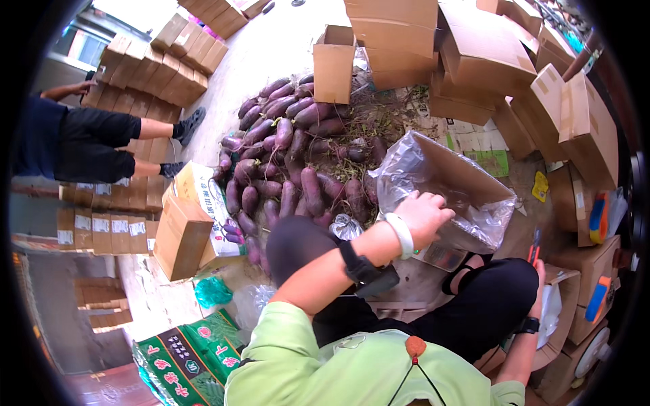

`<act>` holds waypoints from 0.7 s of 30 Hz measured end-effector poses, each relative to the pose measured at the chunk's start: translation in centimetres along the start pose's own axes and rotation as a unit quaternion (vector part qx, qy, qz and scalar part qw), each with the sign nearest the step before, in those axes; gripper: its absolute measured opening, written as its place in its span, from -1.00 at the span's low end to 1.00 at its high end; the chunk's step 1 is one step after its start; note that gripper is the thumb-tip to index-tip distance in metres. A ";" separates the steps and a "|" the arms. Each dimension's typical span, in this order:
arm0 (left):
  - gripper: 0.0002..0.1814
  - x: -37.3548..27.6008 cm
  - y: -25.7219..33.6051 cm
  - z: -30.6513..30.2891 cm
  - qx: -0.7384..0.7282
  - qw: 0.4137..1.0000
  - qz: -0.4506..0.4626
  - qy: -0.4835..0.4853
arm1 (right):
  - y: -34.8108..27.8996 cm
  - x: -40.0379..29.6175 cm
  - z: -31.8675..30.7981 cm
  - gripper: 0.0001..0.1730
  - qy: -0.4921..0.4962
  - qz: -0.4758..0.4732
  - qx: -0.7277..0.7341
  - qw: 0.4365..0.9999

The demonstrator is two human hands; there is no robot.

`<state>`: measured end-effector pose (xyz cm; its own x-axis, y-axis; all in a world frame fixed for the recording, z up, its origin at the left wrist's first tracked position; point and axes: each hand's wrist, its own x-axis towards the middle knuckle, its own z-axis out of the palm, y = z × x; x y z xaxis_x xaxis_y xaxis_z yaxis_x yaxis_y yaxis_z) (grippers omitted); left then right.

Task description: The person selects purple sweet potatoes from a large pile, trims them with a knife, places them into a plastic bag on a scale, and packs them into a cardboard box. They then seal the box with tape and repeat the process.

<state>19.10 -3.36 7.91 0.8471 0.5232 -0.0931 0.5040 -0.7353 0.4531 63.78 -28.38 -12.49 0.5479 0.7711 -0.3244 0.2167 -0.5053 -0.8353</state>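
A heap of long purple radishes [284,152] with thin roots and leaf scraps lies on the floor before me. To the right of the heap a cardboard box [467,157], lined with clear plastic film [401,167], is tilted with its mouth facing up. My left hand [424,221], a white bangle on its wrist, is at the near rim of this box with fingers bent. Whether it pinches the film cannot be seen. Beside my right knee, my right hand [539,284] grips red-handled snips [533,248], blades pointing away from me.
Open cartons [487,45] crowd the far right, and a tall carton [334,66] stands behind the heap. Tape dispensers [599,218] are at the right edge. Stacked boxes [152,71] and another person [86,137] are at left. A green printed sack [193,355] lies near left.
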 end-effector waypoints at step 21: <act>-0.10 -18.1 -31.8 14.0 -0.219 0.702 -0.633 0.243 | -29.1 0.9 12.1 -0.71 0.007 -0.116 -0.119 0.986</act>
<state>-9.87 4.56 -17.22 -0.4438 0.8008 -0.4021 0.6108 0.5987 0.5181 48.20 -8.25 6.15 0.4718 0.8723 -0.1288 0.5202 -0.3933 -0.7581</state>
